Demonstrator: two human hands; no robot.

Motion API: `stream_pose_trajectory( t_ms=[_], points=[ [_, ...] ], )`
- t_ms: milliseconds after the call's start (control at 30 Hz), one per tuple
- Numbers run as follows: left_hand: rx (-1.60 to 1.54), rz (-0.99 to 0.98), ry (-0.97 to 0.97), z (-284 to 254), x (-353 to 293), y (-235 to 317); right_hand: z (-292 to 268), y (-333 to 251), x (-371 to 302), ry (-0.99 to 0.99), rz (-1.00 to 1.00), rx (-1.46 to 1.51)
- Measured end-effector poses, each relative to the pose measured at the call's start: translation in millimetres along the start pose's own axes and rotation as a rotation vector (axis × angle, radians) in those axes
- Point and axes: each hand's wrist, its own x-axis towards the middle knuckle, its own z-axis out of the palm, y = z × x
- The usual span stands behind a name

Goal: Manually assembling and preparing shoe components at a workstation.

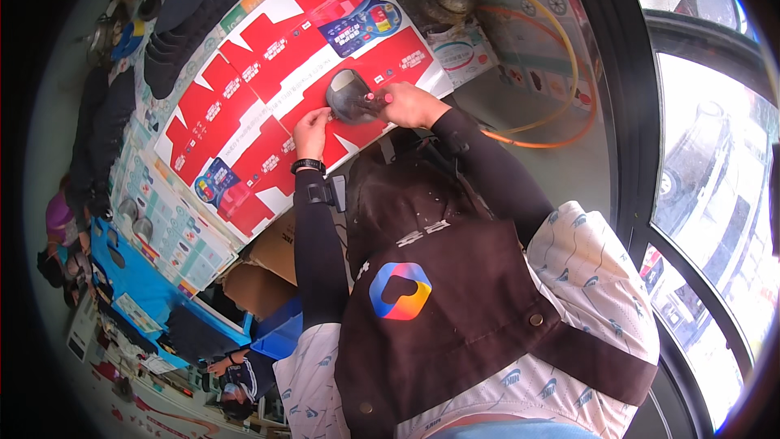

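Observation:
On red and white printed card sheets (280, 85) lies a dark grey, rounded piece (351, 91), much like part of a shoe, with a paler patch near its far end. My left hand (310, 133) is at its near left edge, thumb and fingertips pinched together; what sits between them is too small to make out. From the right, my right hand (413, 106) closes around a tool with red ends (387, 98), held over the dark piece's right side. The rest of that tool is hidden by my fingers, so its kind does not show.
Rows of dark shoe-shaped pieces (183, 24) line the table's far left. A yellow hose (575, 57) and an orange hose (536, 145) loop at the right beside a glazed door frame (624, 97). Below the table are cardboard boxes (258, 286) and a blue bin (280, 332). Another person (244, 382) is at lower left.

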Motion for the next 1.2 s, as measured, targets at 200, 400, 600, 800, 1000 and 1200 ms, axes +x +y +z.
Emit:
stream_pose_trajectory(
  t_ms=[200,400,600,800,1000,1200],
  points=[
    [0.003,-0.027,0.03,1.7,6.0,1.3,-3.9,-13.5,-3.7,0.012,-0.007,0.052],
    [0.043,-0.015,0.008,2.9,9.0,3.2,1.6,7.1,1.4,0.008,-0.016,-0.019],
    [0.066,-0.006,0.016,2.9,7.6,6.0,5.1,10.0,6.4,-0.02,0.003,-0.009],
    [0.064,-0.017,0.032,5.5,6.7,7.9,-1.6,2.9,-6.4,0.087,-0.039,0.066],
    [0.082,-0.03,0.027,2.6,8.5,7.5,-4.2,-2.4,-6.6,0.027,-0.058,0.038],
    [0.093,0.0,0.024,0.9,8.7,3.3,-5.0,2.5,-9.1,0.027,-0.023,0.005]
  ],
)
